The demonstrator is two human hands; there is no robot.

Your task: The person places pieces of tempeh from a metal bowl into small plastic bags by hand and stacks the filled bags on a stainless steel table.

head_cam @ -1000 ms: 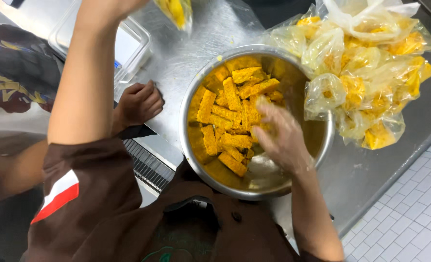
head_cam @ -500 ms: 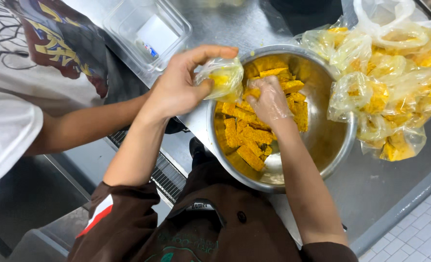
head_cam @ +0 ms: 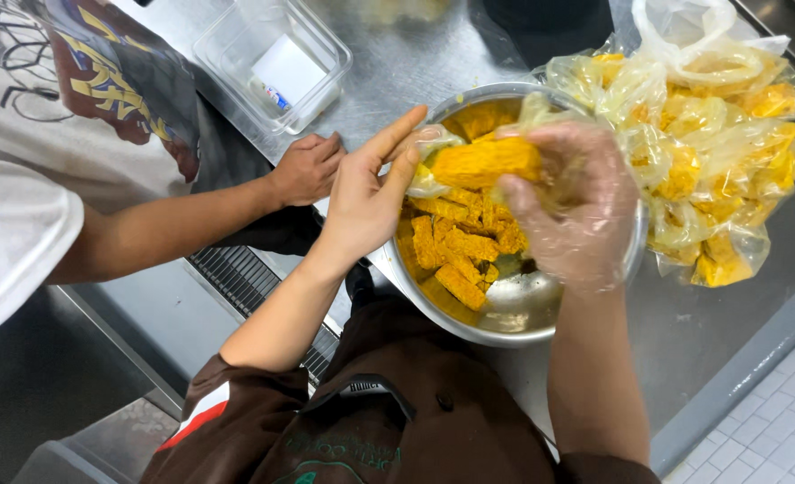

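Observation:
Over a steel bowl (head_cam: 541,318) of yellow breaded strips (head_cam: 455,242), both my hands hold a small clear bag (head_cam: 482,161) stuffed with the same yellow pieces. My left hand (head_cam: 366,193) is bare and grips the bag's left end. A thin plastic glove covers my right hand (head_cam: 572,202), which cups the bag from the right.
A heap of filled clear bags (head_cam: 711,134) lies to the right on the steel counter (head_cam: 397,72). A clear plastic box (head_cam: 272,63) stands at the back left. Another person's hand (head_cam: 306,168) rests on the counter beside my left wrist. Tiled floor lies at the right.
My right hand has come up out of the bowl and joined my left hand on the bag. The bag now sits between both hands above the bowl.

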